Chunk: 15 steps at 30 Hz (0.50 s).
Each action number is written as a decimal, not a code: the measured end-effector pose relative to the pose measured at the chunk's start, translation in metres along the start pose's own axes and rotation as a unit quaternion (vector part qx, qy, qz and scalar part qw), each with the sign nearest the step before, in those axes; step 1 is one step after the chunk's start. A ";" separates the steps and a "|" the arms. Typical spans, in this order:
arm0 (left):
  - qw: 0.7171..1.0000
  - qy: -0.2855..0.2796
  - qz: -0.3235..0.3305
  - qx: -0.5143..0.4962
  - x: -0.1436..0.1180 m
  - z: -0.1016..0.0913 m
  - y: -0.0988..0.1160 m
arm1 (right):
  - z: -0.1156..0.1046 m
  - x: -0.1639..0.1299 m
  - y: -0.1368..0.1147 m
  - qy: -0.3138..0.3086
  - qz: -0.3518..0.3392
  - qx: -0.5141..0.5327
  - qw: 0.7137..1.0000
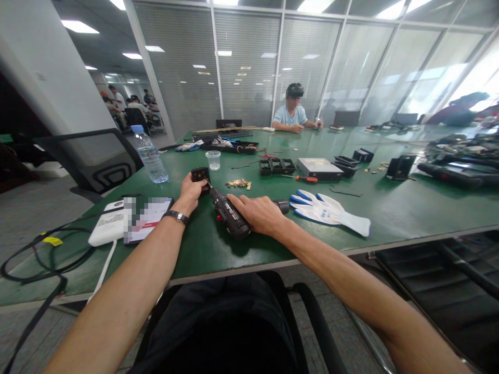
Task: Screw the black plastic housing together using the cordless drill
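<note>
My left hand (189, 192) is closed around a small black plastic box-like part (200, 175), held upright at the table. In my right hand (260, 214) is a black cordless drill (230, 215), lying over on its side with the fingers wrapped round its grip. The drill's bit points at the black part and seems to touch it; the exact contact is too small to tell. A pile of small brass-coloured pieces (238, 183) lies just beyond the drill. A white and blue work glove (325, 210) rests to the right of my right hand.
A water bottle (150, 156) and a clear plastic cup (213, 160) stand at the left. Beyond are black trays (276, 166), a grey metal box (319, 169) and an orange-handled screwdriver (306, 179). A white power bank (111, 223) lies near left. A person (291, 114) sits across the table.
</note>
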<state>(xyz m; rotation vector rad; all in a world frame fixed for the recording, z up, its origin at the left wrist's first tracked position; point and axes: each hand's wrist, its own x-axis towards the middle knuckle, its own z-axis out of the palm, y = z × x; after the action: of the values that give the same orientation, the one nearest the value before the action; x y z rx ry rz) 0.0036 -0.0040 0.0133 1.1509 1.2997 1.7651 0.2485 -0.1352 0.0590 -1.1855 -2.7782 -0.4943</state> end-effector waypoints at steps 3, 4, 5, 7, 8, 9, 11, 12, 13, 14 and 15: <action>1.000 0.002 0.000 0.000 -0.001 0.000 0.001 | 0.000 0.000 0.000 -0.005 0.001 0.001 1.000; 1.000 0.002 0.002 -0.001 -0.001 0.000 0.001 | 0.000 0.000 0.000 -0.004 0.001 0.002 1.000; 1.000 0.002 0.004 -0.001 -0.001 0.000 0.000 | 0.000 0.000 0.000 -0.003 0.000 0.003 1.000; 1.000 0.001 0.008 0.000 0.000 0.000 0.000 | 0.001 0.001 0.000 -0.001 -0.002 0.004 1.000; 1.000 0.001 0.009 0.000 0.000 0.000 0.000 | 0.001 0.001 0.000 0.000 -0.003 0.004 1.000; 1.000 0.001 0.010 0.000 0.000 0.000 -0.001 | 0.001 0.001 0.000 0.000 -0.004 0.004 1.000; 1.000 0.001 0.009 0.001 0.001 0.000 -0.001 | 0.001 0.001 0.000 -0.002 -0.003 0.002 1.000; 1.000 0.001 0.008 0.002 0.001 0.000 -0.002 | 0.001 0.001 0.000 -0.002 -0.002 0.001 1.000; 1.000 0.001 0.007 0.002 0.002 0.000 -0.002 | 0.001 0.001 0.000 -0.002 -0.002 0.001 1.000; 1.000 0.001 0.006 0.002 0.002 -0.001 -0.002 | 0.001 0.000 0.000 -0.002 -0.001 0.001 1.000; 1.000 0.001 0.005 0.001 0.002 -0.001 -0.002 | 0.001 0.000 0.000 -0.001 -0.001 0.001 1.000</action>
<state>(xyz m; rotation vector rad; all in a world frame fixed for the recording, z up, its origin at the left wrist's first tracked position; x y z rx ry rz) 0.0023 -0.0018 0.0115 1.1590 1.3005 1.7727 0.2485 -0.1346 0.0586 -1.1829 -2.7809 -0.4919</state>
